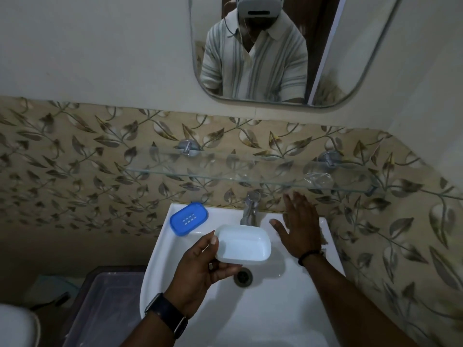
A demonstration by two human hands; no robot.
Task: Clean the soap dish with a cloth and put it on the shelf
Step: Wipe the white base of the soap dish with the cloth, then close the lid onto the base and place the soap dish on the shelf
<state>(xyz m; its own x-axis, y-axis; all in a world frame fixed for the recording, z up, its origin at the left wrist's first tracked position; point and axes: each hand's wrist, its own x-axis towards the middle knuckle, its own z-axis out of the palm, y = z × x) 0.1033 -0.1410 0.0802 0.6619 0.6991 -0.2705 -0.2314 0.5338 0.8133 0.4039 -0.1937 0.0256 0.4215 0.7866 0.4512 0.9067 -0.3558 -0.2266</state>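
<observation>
My left hand [200,266] holds the white soap dish tray [244,244] by its left end, level above the basin near the drain. The blue slotted insert [188,217] of the soap dish lies on the sink's back left corner. My right hand [299,229] is spread flat, fingers apart, over the sink's back right corner; a brownish cloth [323,237] seems to lie under it, mostly hidden. The glass shelf [225,175] runs along the wall above the tap.
A chrome tap [250,209] stands at the back of the white sink [250,309], with the drain [242,276] below it. A mirror [275,58] hangs above. A plastic bin [105,309] sits to the left of the sink. A clear object [319,180] rests on the shelf's right end.
</observation>
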